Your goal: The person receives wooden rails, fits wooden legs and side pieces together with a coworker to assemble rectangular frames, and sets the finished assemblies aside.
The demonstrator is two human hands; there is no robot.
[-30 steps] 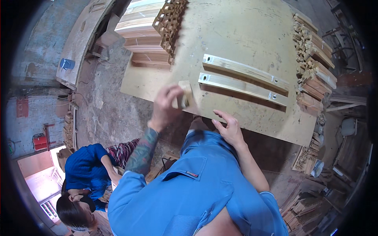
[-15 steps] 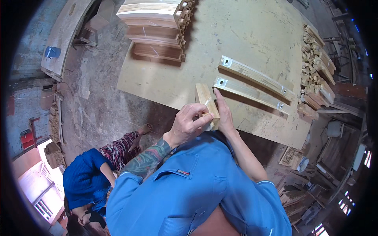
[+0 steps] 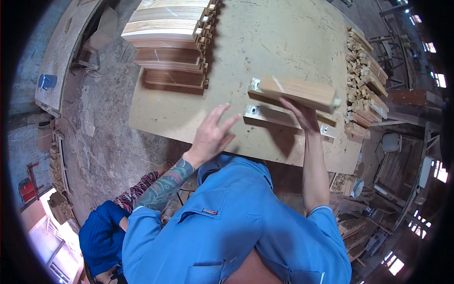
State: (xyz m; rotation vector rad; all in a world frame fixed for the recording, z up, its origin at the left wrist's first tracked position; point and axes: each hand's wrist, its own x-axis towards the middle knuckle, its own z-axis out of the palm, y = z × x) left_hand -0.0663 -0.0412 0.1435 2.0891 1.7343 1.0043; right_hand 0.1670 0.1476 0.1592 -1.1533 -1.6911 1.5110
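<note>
My right hand (image 3: 305, 116) grips a wooden board (image 3: 300, 90) from below, its thumb and fingers along the near edge. The board is raised and slanted above two wooden strips with pale, slotted end pieces. It covers much of the far strip (image 3: 255, 94); the near strip (image 3: 272, 117) lies in its shadow. A pale tenon-like stub sticks out of the board's right end, and a white line crosses its face. Left of the strips, over the table's front edge, my left hand (image 3: 212, 132) is empty with its fingers apart.
Boards with notched ends are stacked (image 3: 165, 42) on the table (image 3: 283, 33) at far left. Small wood pieces (image 3: 364, 80) are piled along its right side. A person in a blue top (image 3: 101, 236) is bent low at my left. A blue container (image 3: 47, 81) stands on another bench.
The board has gone from between both hands near my body to above the strips, turned sideways in my right hand. My left hand has let go and moved left.
</note>
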